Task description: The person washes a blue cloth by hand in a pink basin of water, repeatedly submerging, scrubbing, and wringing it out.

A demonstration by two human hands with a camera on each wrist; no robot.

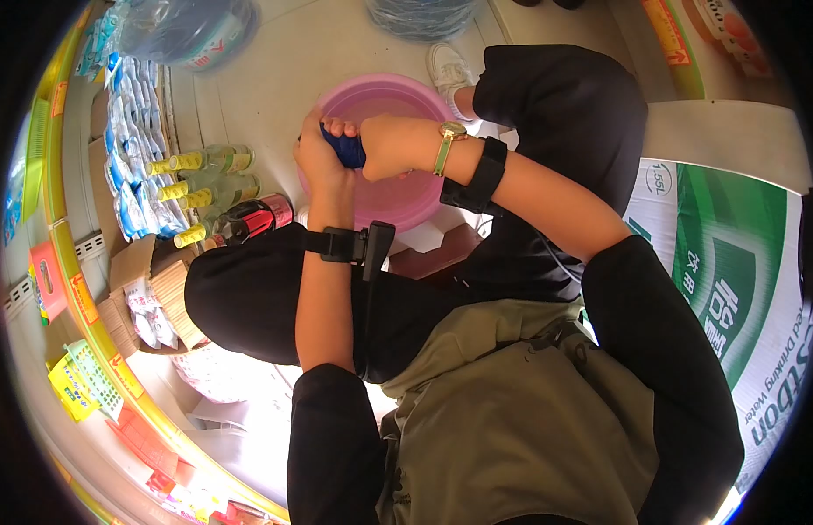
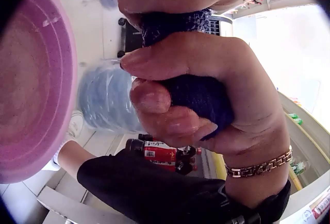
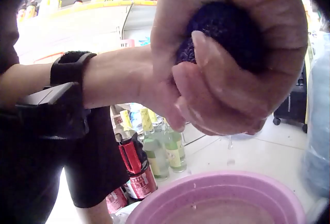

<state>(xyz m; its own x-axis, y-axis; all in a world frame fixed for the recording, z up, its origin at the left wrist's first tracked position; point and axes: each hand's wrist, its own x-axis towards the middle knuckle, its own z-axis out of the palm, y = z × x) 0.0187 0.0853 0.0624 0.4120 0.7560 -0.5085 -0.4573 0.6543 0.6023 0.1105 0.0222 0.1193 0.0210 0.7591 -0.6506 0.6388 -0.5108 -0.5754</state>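
Both hands grip a twisted dark blue cloth (image 1: 346,147), my left hand (image 1: 323,166) at one end and my right hand (image 1: 391,144) at the other. Fingers are wrapped tightly round the bunched fabric, and much of it is hidden inside the fists. A gold watch circles the right wrist. In the head view the hands overlap a round pink basin (image 1: 412,210) on the floor. In the right wrist view the cloth (image 3: 227,33) bulges from a fist held above the basin (image 3: 247,178), with water drops below the hands.
Glass bottles with yellow labels (image 1: 210,184) and a dark red-labelled bottle (image 1: 259,217) lie left of the basin in the head view. Large water jugs (image 1: 192,31) stand at the far side. A shelf (image 1: 91,315) runs along the left; a green-and-white water carton (image 1: 730,254) is at right.
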